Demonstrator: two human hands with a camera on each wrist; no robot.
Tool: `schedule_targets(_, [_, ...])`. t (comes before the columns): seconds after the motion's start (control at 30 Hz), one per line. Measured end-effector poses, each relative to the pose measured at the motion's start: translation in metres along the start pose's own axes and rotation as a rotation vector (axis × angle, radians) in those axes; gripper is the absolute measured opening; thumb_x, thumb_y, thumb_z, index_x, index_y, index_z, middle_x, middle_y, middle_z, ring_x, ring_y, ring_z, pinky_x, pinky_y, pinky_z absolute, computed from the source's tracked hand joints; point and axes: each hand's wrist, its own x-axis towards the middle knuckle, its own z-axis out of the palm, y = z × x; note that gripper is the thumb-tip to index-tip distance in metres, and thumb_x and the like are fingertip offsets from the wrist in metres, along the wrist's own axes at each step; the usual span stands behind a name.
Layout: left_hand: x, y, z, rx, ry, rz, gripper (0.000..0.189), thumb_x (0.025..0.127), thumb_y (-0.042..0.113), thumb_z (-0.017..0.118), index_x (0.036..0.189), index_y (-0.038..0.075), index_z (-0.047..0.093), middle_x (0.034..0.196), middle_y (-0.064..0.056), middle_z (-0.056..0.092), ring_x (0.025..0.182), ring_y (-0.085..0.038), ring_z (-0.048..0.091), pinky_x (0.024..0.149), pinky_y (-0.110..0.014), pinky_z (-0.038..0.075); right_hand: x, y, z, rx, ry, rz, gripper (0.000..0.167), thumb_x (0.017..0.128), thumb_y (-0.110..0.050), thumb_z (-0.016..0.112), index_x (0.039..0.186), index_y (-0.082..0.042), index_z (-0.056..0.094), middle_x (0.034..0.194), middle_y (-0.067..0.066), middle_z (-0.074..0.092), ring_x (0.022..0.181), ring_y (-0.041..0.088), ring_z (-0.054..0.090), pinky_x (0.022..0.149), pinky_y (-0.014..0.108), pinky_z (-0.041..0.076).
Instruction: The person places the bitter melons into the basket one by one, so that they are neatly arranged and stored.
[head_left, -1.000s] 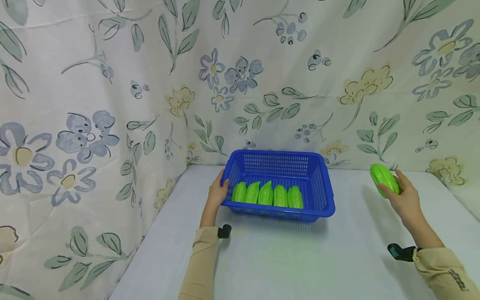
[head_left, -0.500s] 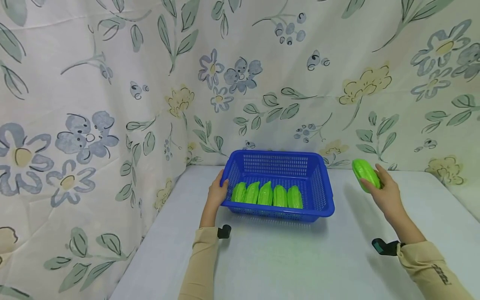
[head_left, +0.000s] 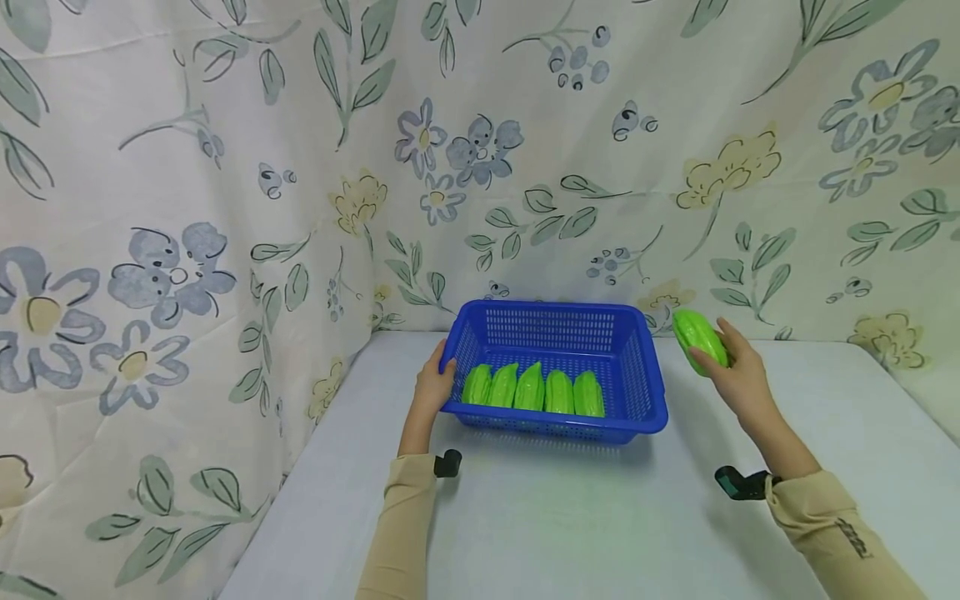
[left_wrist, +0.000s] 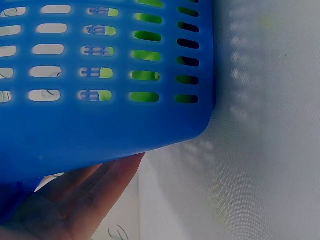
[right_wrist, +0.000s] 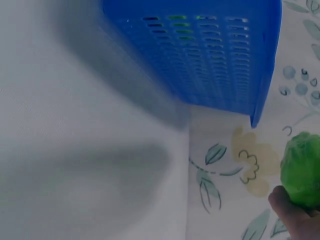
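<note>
A blue plastic basket (head_left: 555, 423) with slotted walls stands on the table, several bright green bitter melons (head_left: 530, 388) lined up side by side along its near wall. My left hand (head_left: 434, 383) grips the basket's left rim; in the left wrist view the fingers (left_wrist: 107, 192) show below the blue wall, and the thumb is hidden there. Just right of the basket, above the table, my right hand (head_left: 738, 375) holds another bitter melon (head_left: 699, 340) between thumb and fingers. The right wrist view shows part of this bitter melon (right_wrist: 302, 170) at its right edge, apart from the basket.
The white table (head_left: 570, 517) extends in front of the basket and to both sides. A flower-patterned cloth (head_left: 525, 167) hangs close behind the basket and along the left side. Each wrist wears a small black camera mount (head_left: 738, 483).
My right hand has moved left toward the basket with the bitter melon in its grasp. The left hand and the basket have stayed in place.
</note>
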Motion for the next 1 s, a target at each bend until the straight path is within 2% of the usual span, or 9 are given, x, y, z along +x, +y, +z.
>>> schedule_targets(0.27, [0.000,0.000,0.000,0.002,0.003,0.013,0.053,0.103,0.020,0.044,0.154,0.010,0.030,0.149,-0.027,0.042,0.135,-0.048,0.044,0.105,-0.064,0.040,0.001,-0.021,0.013,0.044,-0.044,-0.014,0.075,0.102,-0.032,0.050,0.156,-0.002,0.008,0.152,0.037,0.027,0.132,0.053,0.038,0.102,0.066,0.038])
schedule_targets(0.67, [0.000,-0.001,0.001,0.015,0.006,0.022,0.053,0.103,0.019,0.044,0.153,0.008,0.030,0.148,-0.028,0.042,0.134,-0.048,0.044,0.104,-0.064,0.040,0.000,-0.047,0.039,0.034,-0.133,-0.025,0.074,0.102,-0.032,0.051,0.156,-0.002,0.010,0.152,0.035,0.030,0.130,0.050,0.043,0.104,0.061,0.041])
schedule_targets(1.0, [-0.002,0.001,-0.001,0.005,0.000,0.015,0.053,0.104,0.019,0.044,0.154,0.010,0.029,0.150,-0.026,0.041,0.137,-0.046,0.041,0.107,-0.063,0.038,0.010,-0.055,0.054,-0.066,-0.199,-0.023,0.073,0.101,-0.026,0.053,0.153,0.006,0.014,0.147,0.040,0.033,0.129,0.053,0.043,0.103,0.061,0.042])
